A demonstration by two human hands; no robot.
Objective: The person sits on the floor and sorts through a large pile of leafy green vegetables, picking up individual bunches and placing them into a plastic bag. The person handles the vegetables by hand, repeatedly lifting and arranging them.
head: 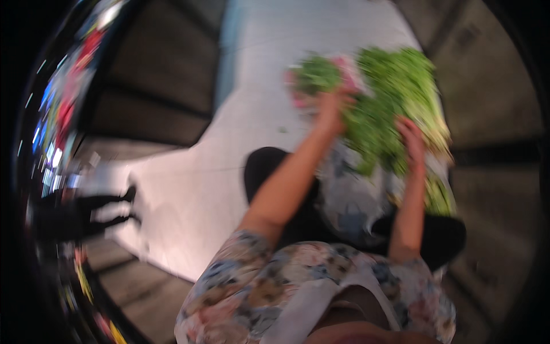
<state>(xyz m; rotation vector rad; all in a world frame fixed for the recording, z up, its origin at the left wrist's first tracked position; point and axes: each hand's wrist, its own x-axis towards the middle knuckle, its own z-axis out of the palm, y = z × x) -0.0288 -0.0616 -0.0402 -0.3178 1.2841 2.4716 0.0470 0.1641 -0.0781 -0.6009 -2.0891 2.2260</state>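
Motion blur softens the whole view. My left hand [334,109] reaches forward to a bunch of dark green leaves [318,74], which lies over a pink-and-white wrapper or bag [349,72]. Whether its fingers grip anything is hidden by the blur. A loose heap of leafy greens [371,129] spreads between my two hands. My right hand [411,139] touches the heap's right side, fingers extended against the leaves. Beyond it lies a larger pile of long-stemmed greens [399,73], its pale stem ends towards the lower right.
Clear plastic bags [354,202] lie between my knees. More green stalks [437,198] rest by my right knee. Pale flooring [193,185] extends left, with dark recessed-looking areas [159,73] alongside. A person in dark clothing [73,215] stands at far left.
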